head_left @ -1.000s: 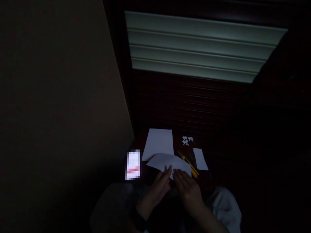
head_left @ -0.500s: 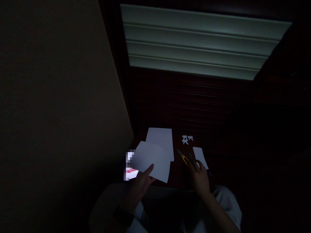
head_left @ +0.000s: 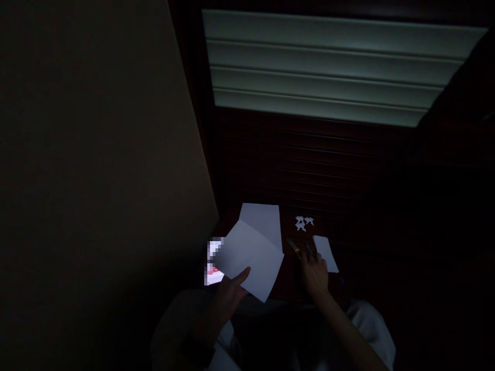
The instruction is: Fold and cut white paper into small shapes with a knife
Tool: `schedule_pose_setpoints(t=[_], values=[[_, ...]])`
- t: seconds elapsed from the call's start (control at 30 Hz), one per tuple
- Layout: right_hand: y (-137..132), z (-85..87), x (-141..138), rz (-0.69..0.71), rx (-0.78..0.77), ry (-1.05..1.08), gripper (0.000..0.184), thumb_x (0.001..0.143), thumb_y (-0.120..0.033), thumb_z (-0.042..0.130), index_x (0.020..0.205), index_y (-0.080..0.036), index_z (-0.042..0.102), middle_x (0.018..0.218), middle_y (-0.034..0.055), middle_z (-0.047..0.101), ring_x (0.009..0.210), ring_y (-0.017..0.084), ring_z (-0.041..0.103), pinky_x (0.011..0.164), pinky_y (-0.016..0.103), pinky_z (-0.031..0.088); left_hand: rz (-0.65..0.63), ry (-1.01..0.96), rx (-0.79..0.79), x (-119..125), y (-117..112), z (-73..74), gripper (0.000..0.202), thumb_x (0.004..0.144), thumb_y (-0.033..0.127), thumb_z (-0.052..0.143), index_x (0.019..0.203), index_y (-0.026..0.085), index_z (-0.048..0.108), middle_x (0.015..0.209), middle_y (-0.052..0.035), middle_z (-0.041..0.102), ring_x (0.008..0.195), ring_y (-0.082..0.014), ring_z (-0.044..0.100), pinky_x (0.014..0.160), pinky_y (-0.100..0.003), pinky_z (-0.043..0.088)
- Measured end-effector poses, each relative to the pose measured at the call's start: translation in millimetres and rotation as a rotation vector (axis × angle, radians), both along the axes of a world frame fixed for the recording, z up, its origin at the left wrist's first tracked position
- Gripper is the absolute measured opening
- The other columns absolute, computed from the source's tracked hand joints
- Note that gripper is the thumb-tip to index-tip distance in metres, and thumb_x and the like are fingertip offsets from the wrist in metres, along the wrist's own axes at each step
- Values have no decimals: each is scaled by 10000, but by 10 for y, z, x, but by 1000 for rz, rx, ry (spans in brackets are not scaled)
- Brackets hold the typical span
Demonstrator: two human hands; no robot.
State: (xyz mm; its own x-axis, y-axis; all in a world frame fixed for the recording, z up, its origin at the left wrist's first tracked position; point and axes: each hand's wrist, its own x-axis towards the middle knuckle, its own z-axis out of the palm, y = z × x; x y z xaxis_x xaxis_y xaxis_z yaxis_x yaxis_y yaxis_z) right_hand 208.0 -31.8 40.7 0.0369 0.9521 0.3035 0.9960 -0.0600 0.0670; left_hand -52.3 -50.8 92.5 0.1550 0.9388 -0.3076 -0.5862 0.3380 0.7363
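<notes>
My left hand [head_left: 229, 294] holds a white sheet of paper [head_left: 251, 257] by its lower edge, lifted and tilted over the dark table. My right hand [head_left: 314, 273] rests on the table to the right, fingers curled over a yellow utility knife [head_left: 294, 248] and a dark pen-like tool beside it; whether it grips them is unclear in the dim light. A second white sheet [head_left: 263, 219] lies flat behind the held one.
A small paper slip [head_left: 325, 252] lies right of the knife, and small cut paper scraps [head_left: 302, 223] lie behind it. A lit, blurred-out screen [head_left: 213, 262] sits at the table's left. A wall [head_left: 96, 154] stands left; window blinds [head_left: 328, 67] hang ahead.
Both hands held the sheet together; then my left hand carried it left and up, and my right hand let go and moved right onto the knife and tools.
</notes>
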Motion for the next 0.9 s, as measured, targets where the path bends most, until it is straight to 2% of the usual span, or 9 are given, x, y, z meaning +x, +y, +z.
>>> schedule_pose_setpoints(t=[0.23, 0.37, 0.47, 0.6, 0.67, 0.73, 0.9], values=[[-57, 7, -64, -63, 40, 43, 387, 876, -76, 342, 1218, -116, 519, 998, 194, 620, 957, 324, 539, 792, 460, 394, 6, 34, 3, 61, 59, -71, 592, 776, 275, 667, 1304, 244, 402, 1280, -97, 561, 1148, -299, 548, 955, -471, 460], [-228, 59, 1, -74, 21, 241, 417, 877, -81, 338, 1264, -151, 479, 1029, 153, 587, 842, 257, 609, 718, 371, 463, -9, 123, 10, 72, 129, -98, 502, 773, 308, 661, 1235, 227, 480, 1200, -92, 616, 1158, -308, 538, 968, -470, 450], [-406, 216, 89, 0, 50, 499, 374, 921, -200, 350, 1278, -186, 462, 1051, 124, 565, 812, 219, 631, 690, 328, 503, -12, 201, 8, 33, 145, -102, 425, 759, 311, 676, 1155, 219, 551, 1141, -79, 650, 1173, -313, 524, 997, -472, 425], [-640, 537, 147, 142, 85, 699, 353, 938, -260, 366, 1273, -216, 467, 1121, 108, 575, 1008, 220, 592, 866, 359, 491, 13, 341, 57, -35, 96, -79, 400, 637, 203, 769, 1014, 196, 634, 1129, -89, 656, 1222, -332, 471, 1058, -473, 348], [-722, 674, 140, 185, 70, 726, 354, 938, -262, 371, 1275, -222, 472, 1159, 106, 577, 1049, 220, 580, 892, 363, 488, 24, 402, 80, -43, 71, -56, 400, 576, 147, 793, 951, 189, 658, 1148, -100, 647, 1255, -349, 425, 1079, -476, 311], [-776, 772, 122, 207, 70, 732, 358, 933, -258, 380, 1277, -229, 474, 1192, 103, 573, 1077, 223, 570, 912, 370, 485, 31, 451, 98, -32, 59, -36, 379, 575, 138, 789, 930, 194, 669, 1167, -97, 639, 1280, -356, 388, 1088, -476, 295], [-869, 901, 86, 197, 81, 740, 350, 919, -267, 413, 1255, -227, 503, 1187, 111, 583, 1062, 235, 578, 916, 393, 485, 40, 505, 152, -35, 55, -78, 384, 591, 140, 776, 960, 174, 677, 1203, -100, 618, 1281, -352, 386, 1102, -469, 263]])
